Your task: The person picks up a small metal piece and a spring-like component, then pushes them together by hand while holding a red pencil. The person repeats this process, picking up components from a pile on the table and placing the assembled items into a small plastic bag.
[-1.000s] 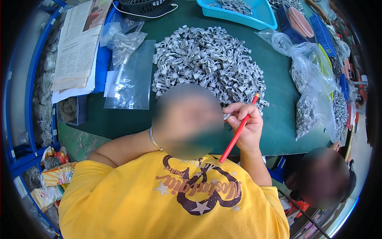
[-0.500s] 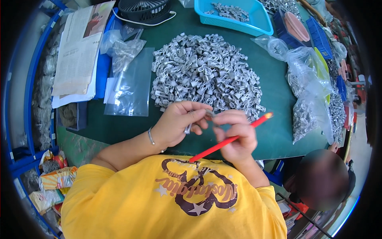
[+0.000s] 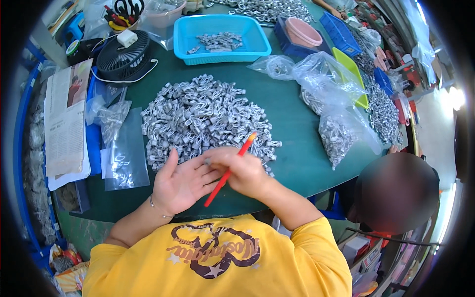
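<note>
At the green table [image 3: 292, 123], my left hand [image 3: 180, 183] lies open, palm up, beside the heap of small metal clips [image 3: 205, 119]. My right hand [image 3: 242, 171] grips a red pencil [image 3: 230, 171] and pinches one clip against the left fingers.

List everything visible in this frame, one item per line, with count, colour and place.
metal clips: a large heap, silver, table centre
tray: one, light blue, far side, holding a few clips
fan: one, black, far left
clear bags: several, left of the heap
filled bags: several, clear, right
newspaper: one, left edge
table: one, green
red pencil: one, in the right hand
left hand: palm open, by a small clip
right hand: closed on the pencil
</note>
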Motion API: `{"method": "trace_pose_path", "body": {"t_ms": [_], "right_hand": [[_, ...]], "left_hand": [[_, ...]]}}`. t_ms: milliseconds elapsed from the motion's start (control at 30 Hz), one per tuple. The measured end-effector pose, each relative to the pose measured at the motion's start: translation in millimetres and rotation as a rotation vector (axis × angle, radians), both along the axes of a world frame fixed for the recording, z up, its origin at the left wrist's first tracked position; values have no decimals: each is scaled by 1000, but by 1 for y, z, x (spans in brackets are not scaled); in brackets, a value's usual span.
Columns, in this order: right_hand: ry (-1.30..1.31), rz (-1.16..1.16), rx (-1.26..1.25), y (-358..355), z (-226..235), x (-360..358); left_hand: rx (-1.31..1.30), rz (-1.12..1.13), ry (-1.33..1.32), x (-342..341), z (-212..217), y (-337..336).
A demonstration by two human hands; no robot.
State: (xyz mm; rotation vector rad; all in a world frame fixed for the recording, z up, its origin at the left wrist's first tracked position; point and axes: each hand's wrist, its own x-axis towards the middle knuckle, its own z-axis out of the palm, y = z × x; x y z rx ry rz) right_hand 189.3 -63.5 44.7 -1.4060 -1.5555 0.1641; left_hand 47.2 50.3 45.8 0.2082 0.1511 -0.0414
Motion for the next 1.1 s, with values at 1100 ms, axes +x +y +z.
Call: {"method": "trace_pose_path", "body": {"t_ms": [1100], "right_hand": [[-291, -85, 47, 1, -30, 22]], "left_hand": [[2263, 508, 325, -47, -30, 14]]}}
